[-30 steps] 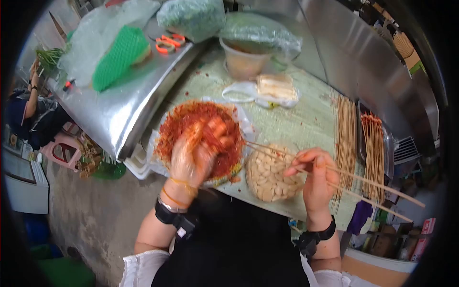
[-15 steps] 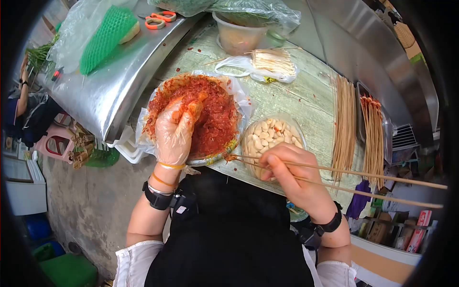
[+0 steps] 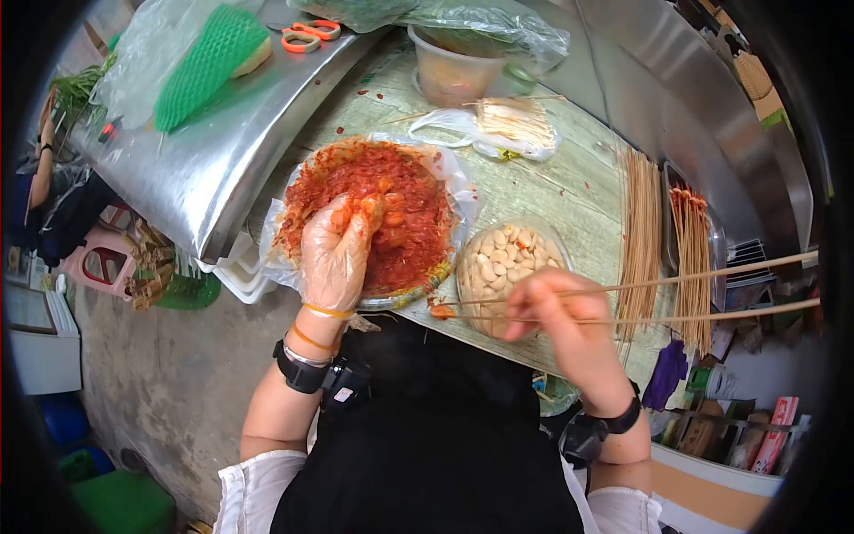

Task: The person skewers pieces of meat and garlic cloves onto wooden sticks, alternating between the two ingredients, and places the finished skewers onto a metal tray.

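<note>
My left hand (image 3: 334, 254), in a clear plastic glove banded at the wrist, is over a bag-lined bowl (image 3: 460, 191) of chunky red mixture (image 3: 405, 258). Its fingers pinch a piece of red-coated food (image 3: 374, 207); the exact kind is not clear. My bare right hand (image 3: 574, 329), slightly blurred, is closed on two long wooden skewers (image 3: 721, 317). A small orange-red piece (image 3: 441, 311) is on a skewer tip, just right of the bowl's near edge. Below the right hand's fingers sits a clear tub of pale peeled garlic cloves (image 3: 507, 254).
Bare skewers (image 3: 639, 240) lie at the right, beside loaded skewers (image 3: 690, 258) on a metal tray. Farther back are a bag of short sticks (image 3: 516, 120) and a plastic tub (image 3: 454, 76). Orange scissors (image 3: 309, 37) and green foam netting (image 3: 209, 67) lie on the steel counter.
The skewers' far ends have swung upward in view, and their tips have shifted slightly down and right. My left hand has moved slightly right, still pinching over the red mixture.
</note>
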Demonstrator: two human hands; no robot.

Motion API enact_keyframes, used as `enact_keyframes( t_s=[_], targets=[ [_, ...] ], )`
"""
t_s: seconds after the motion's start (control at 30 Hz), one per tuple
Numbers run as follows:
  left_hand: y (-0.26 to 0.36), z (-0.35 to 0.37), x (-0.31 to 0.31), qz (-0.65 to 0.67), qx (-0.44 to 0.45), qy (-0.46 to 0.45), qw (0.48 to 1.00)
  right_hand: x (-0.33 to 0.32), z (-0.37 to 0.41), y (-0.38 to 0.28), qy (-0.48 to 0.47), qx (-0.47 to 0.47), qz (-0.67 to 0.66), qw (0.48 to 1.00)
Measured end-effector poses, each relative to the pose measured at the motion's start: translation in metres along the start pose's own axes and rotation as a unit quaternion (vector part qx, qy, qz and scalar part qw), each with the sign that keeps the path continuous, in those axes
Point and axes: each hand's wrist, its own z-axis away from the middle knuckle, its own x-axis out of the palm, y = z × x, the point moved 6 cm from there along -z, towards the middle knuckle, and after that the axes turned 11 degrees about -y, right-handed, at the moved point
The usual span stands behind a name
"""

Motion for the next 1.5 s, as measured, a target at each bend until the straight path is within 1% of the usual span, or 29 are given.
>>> enact_keyframes(
  t_s=[0.03, 0.1, 0.13, 0.17, 0.2, 0.23, 0.3, 0.33, 0.37, 0.43, 0.47, 0.5, 0.53, 0.57, 0.6, 0.63, 0.67, 0.77, 0.8, 0.83, 0.9, 1.03, 1.1, 1.23, 1.3, 1.33, 1.4, 1.43, 1.5],
  targets=[
    [0.001, 0.0, -0.001, 0.001, 0.0, 0.002, 1.0, -0.004, 0.003, -0.006, -0.001, 0.0, 0.001, 1.0],
    [0.001, -0.001, 0.002, -0.014, -0.019, -0.019, 1.0, -0.02, 0.012, -0.02, 0.062, -0.048, -0.073, 0.994],
    [0.0, -0.003, 0.003, -0.013, -0.018, -0.021, 1.0, -0.026, 0.011, -0.026, 0.068, -0.096, -0.063, 0.991],
    [0.01, -0.005, 0.006, -0.128, 0.044, -0.023, 0.991, -0.027, 0.007, -0.026, 0.07, -0.098, -0.063, 0.991],
    [0.021, -0.007, 0.01, -0.241, 0.107, -0.025, 0.964, -0.028, 0.003, -0.026, 0.092, -0.123, -0.085, 0.985],
    [0.031, -0.006, 0.013, -0.312, 0.125, -0.015, 0.942, -0.031, -0.002, -0.027, 0.112, -0.154, -0.107, 0.976],
    [0.04, -0.008, 0.015, -0.339, 0.156, -0.029, 0.927, -0.032, -0.015, -0.019, 0.098, -0.192, -0.114, 0.97],
    [0.037, -0.01, 0.013, -0.31, 0.084, -0.033, 0.947, -0.033, -0.021, -0.012, 0.112, -0.175, -0.162, 0.965],
    [0.013, -0.01, 0.001, -0.244, -0.008, -0.029, 0.969, -0.033, -0.027, -0.004, 0.124, -0.152, -0.211, 0.958],
    [0.004, -0.011, -0.004, -0.13, 0.001, -0.065, 0.989, -0.033, -0.035, 0.004, 0.118, -0.155, -0.231, 0.953],
    [0.009, -0.011, -0.004, -0.135, 0.009, -0.064, 0.989, -0.033, -0.039, 0.01, 0.115, -0.144, -0.263, 0.947],
    [0.005, -0.01, -0.002, -0.018, -0.049, -0.063, 0.997, -0.034, -0.043, 0.015, 0.113, -0.132, -0.293, 0.94],
    [0.001, -0.009, 0.003, 0.1, -0.107, -0.063, 0.987, -0.035, -0.046, 0.016, 0.11, -0.14, -0.292, 0.94],
    [0.001, -0.009, 0.003, 0.098, -0.102, -0.065, 0.988, -0.035, -0.048, 0.021, 0.102, -0.122, -0.316, 0.935],
    [-0.004, -0.008, 0.007, 0.167, -0.119, -0.085, 0.975, -0.035, -0.051, 0.025, 0.093, -0.103, -0.339, 0.93],
    [-0.006, -0.007, 0.012, 0.235, -0.138, -0.106, 0.956, -0.036, -0.052, 0.025, 0.094, -0.107, -0.339, 0.93],
    [-0.003, -0.006, 0.017, 0.259, -0.143, -0.105, 0.949, -0.036, -0.054, 0.026, 0.086, -0.1, -0.36, 0.924],
    [0.006, -0.003, 0.025, 0.29, -0.15, -0.09, 0.941, -0.034, -0.06, 0.031, 0.067, -0.083, -0.387, 0.916],
    [0.012, -0.003, 0.031, 0.328, -0.152, -0.11, 0.926, -0.033, -0.062, 0.034, 0.056, -0.069, -0.394, 0.915],
    [0.013, -0.004, 0.031, 0.328, -0.153, -0.111, 0.926, -0.034, -0.062, 0.034, 0.058, -0.069, -0.395, 0.914],
    [0.013, -0.002, 0.034, 0.369, -0.175, -0.141, 0.902, -0.037, -0.061, 0.035, 0.06, -0.069, -0.39, 0.916],
    [0.015, -0.002, 0.034, 0.356, -0.187, -0.131, 0.906, -0.047, -0.057, 0.039, 0.072, -0.065, -0.384, 0.918],
    [0.012, -0.001, 0.035, 0.348, -0.211, -0.155, 0.9, -0.048, -0.058, 0.04, 0.06, -0.063, -0.384, 0.919],
    [0.004, 0.002, 0.03, 0.323, -0.199, -0.163, 0.911, -0.047, -0.055, 0.03, 0.058, -0.065, -0.361, 0.928],
    [-0.005, 0.002, 0.022, 0.379, -0.129, -0.133, 0.907, -0.052, -0.047, 0.015, 0.119, -0.088, -0.278, 0.949],
    [-0.004, 0.001, 0.024, 0.376, -0.126, -0.133, 0.908, -0.049, -0.043, 0.011, 0.117, -0.091, -0.279, 0.949],
    [-0.009, 0.001, 0.022, 0.374, -0.149, -0.041, 0.915, -0.049, -0.026, -0.001, 0.172, -0.174, -0.231, 0.942],
    [-0.009, -0.001, 0.024, 0.373, -0.148, -0.042, 0.915, -0.044, -0.021, -0.001, 0.172, -0.176, -0.231, 0.941],
    [-0.01, -0.003, 0.027, 0.395, -0.136, -0.02, 0.908, -0.03, -0.011, -0.01, 0.148, -0.229, -0.108, 0.956]
  ],
)
